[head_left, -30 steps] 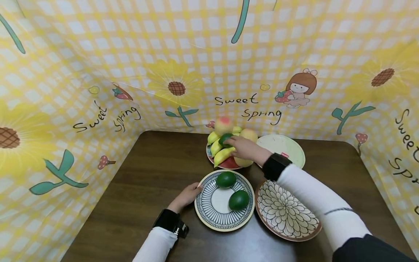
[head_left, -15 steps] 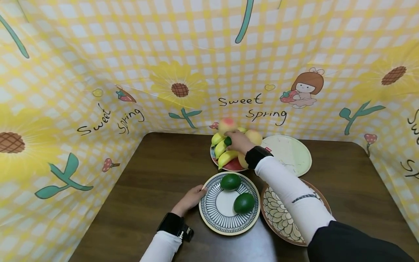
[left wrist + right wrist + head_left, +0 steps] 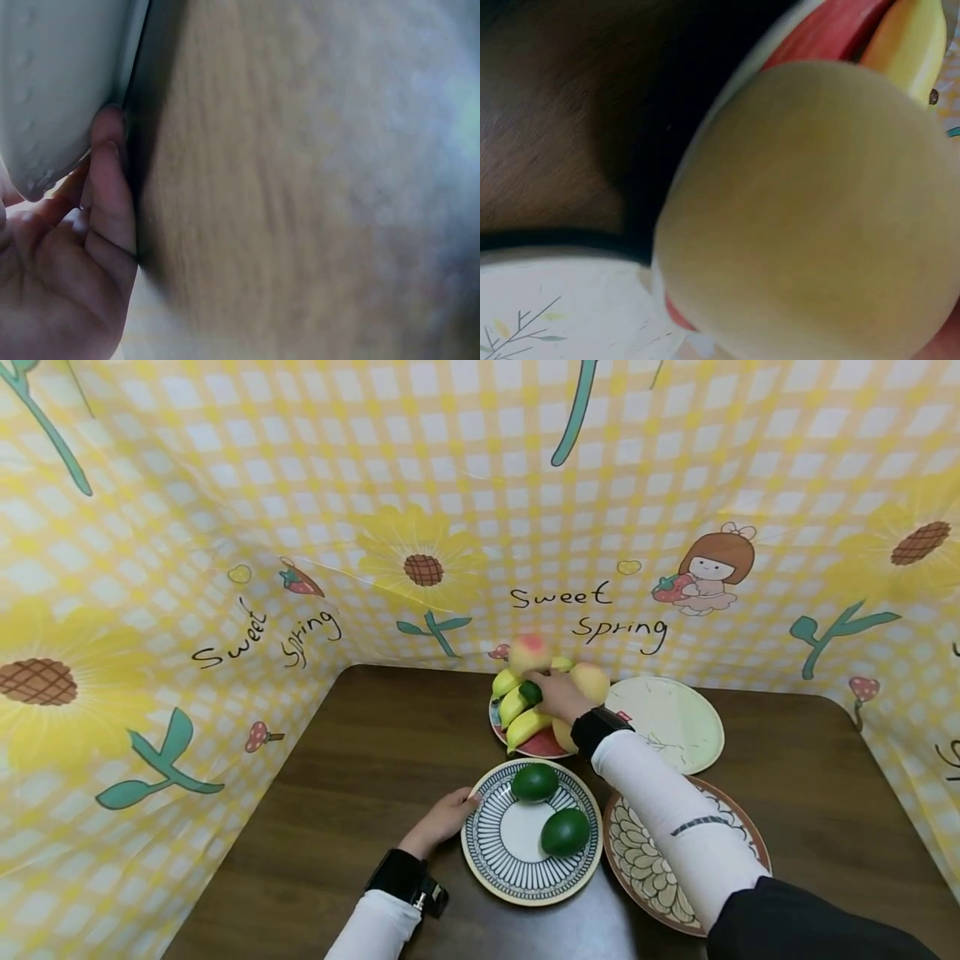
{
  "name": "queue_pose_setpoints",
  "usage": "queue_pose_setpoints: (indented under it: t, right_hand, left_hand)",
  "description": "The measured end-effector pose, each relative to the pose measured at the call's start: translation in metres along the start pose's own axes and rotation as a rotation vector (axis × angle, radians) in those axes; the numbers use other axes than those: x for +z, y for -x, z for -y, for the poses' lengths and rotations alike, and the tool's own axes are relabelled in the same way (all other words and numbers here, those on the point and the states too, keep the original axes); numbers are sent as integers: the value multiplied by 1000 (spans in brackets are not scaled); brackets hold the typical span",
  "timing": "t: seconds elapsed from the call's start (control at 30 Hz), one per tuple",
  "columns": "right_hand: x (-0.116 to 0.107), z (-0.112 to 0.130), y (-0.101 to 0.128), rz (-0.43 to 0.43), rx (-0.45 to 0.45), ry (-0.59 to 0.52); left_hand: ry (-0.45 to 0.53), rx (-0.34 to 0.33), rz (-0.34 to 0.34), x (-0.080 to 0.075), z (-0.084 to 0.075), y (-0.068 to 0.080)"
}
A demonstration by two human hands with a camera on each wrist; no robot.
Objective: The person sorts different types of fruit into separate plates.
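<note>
Right hand (image 3: 557, 694) reaches to the far fruit plate (image 3: 536, 745) and has its fingers curled about a dark green avocado (image 3: 531, 692) lying on top of the pile, among yellow bananas (image 3: 527, 727) and peaches (image 3: 529, 654). The right wrist view is filled by one pale yellow peach (image 3: 810, 217) just beside that hand, with a banana (image 3: 911, 45) and the red plate surface behind it. Left hand (image 3: 442, 818) rests on the dark wooden table (image 3: 352, 777), fingers relaxed and touching the left rim of the near striped plate (image 3: 495, 868); the left wrist view confirms fingertips (image 3: 109, 127) against the plate edge. Two avocados (image 3: 535, 782) lie on that striped plate. A floral plate (image 3: 645, 868) sits right of it, partly under the right sleeve; a pale green plate (image 3: 675, 722) lies far right.
</note>
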State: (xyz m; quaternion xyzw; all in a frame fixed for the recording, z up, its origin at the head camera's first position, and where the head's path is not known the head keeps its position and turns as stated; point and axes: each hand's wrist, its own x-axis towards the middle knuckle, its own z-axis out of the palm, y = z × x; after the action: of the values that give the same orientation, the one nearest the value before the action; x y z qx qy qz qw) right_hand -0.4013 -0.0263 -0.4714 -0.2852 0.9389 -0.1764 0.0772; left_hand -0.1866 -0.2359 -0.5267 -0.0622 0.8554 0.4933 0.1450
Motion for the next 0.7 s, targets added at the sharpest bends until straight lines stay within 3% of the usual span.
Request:
queue_pose_setpoints:
  t: [0.17,0.37,0.7]
  right_hand:
    - [0,1,4,-15,-34,8]
    - [-18,1,32,-55,-64,-31]
    - [-26,16,59,-140,-180,-139]
  left_hand:
    - [-8,-3,-5,1,-1,0]
    - [-5,10,32,9,-6,-3]
    - [-28,-21,1,0,-2,0]
